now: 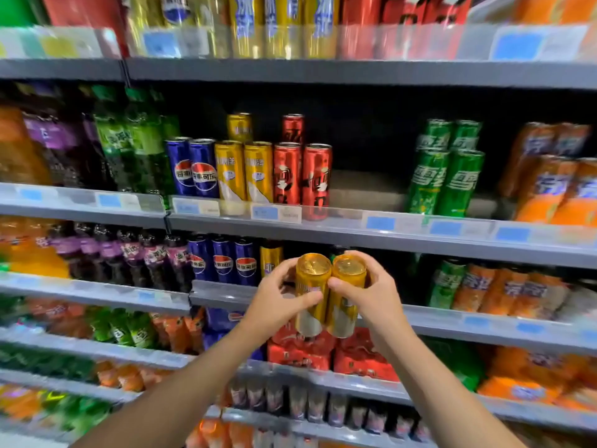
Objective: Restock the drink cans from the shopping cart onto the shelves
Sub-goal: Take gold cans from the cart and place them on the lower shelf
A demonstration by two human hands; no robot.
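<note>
Two tall gold drink cans are held side by side in front of the shelves. My left hand (280, 297) grips the left gold can (310, 286). My right hand (371, 294) grips the right gold can (345, 299). Both cans are upright, tilted slightly toward me, and they touch each other. They hover level with the third shelf (452, 321), just right of a single gold can (270, 258) standing there. One shelf up, gold cans (244, 171) stand between blue cans (193, 166) and red cans (302, 174). The shopping cart is out of view.
On the upper can shelf a bare gap (365, 189) lies between the red cans and green cans (447, 181); orange cans (555, 189) stand further right. Blue cans (223, 260) fill the third shelf's left. Red multipacks (332, 350) sit below my hands. Bottles crowd the left bays.
</note>
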